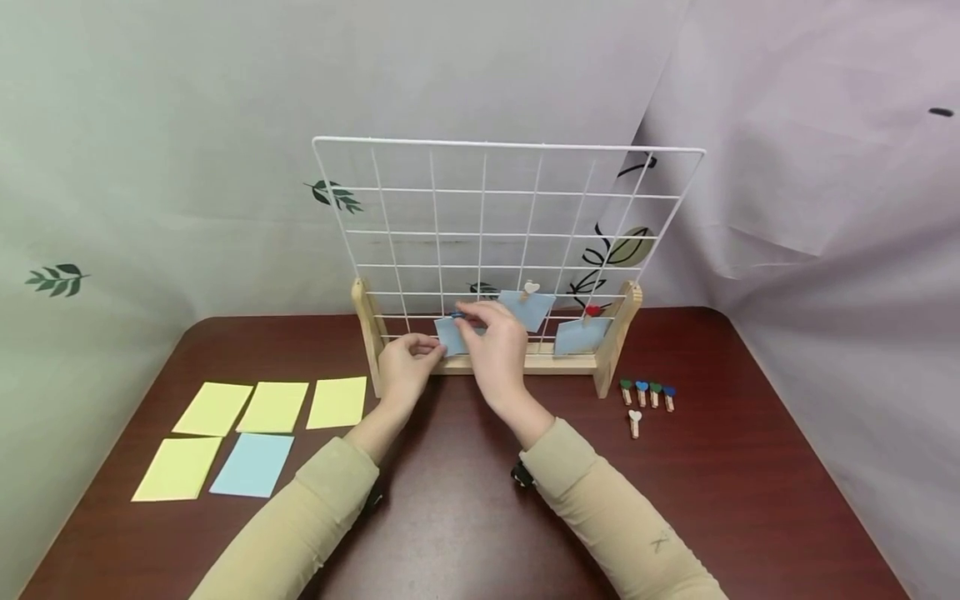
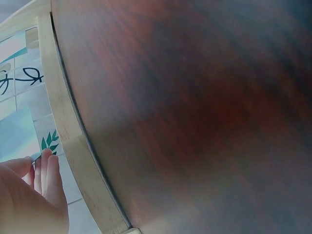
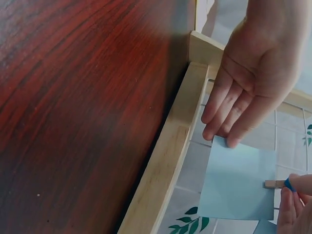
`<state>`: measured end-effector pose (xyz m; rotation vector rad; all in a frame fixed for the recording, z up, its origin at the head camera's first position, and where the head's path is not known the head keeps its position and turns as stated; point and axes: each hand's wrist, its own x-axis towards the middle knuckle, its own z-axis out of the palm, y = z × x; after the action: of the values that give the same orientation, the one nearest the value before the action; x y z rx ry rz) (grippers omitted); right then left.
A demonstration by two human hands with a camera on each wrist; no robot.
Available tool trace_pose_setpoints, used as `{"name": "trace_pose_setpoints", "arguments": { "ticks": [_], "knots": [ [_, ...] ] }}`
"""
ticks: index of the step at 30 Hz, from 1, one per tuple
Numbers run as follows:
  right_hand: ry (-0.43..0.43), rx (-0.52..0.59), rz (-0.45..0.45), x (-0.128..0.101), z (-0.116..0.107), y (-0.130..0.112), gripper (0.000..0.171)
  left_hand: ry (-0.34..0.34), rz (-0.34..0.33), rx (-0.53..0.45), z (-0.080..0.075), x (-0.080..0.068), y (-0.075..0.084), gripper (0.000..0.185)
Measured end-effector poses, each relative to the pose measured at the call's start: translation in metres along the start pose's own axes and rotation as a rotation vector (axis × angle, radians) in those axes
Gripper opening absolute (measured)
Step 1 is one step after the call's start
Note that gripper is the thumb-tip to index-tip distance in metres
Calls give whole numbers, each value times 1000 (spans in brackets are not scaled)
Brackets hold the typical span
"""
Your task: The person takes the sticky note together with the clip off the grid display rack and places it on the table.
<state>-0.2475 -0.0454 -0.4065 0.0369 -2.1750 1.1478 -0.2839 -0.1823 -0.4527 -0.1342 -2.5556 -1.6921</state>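
Sleeved forearms nearest the lens, reaching to the white wire grid [image 1: 510, 225] in its wooden stand [image 1: 525, 363]. Left hand [image 1: 405, 367]: fingers nearly straight, tips steadying the left edge of a blue note [image 3: 241, 183] against the grid's bottom row. Right hand [image 1: 495, 346]: thumb and forefinger pinch a blue-headed wooden peg [image 3: 278, 184] at the note's top edge. Two blue notes hang pegged on the grid to the right.

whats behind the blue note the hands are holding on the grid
Behind the blue note run the white wire grid and the leaf-print backdrop. The left hand steadies its corner while the right hand pinches a clip. The wires it covers are hidden.
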Motion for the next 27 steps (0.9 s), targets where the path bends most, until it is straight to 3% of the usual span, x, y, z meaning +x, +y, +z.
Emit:
{"name": "trace_pose_setpoints", "arguments": {
  "ticks": [13, 27],
  "knots": [
    [-38, -125, -64, 1, 0, 0, 11, -2, -12, 11, -2, 2, -1, 14],
    [-30, -201, -213, 0, -1, 11, 6, -22, -43, 1, -4, -1, 0, 16]
  ]
}}
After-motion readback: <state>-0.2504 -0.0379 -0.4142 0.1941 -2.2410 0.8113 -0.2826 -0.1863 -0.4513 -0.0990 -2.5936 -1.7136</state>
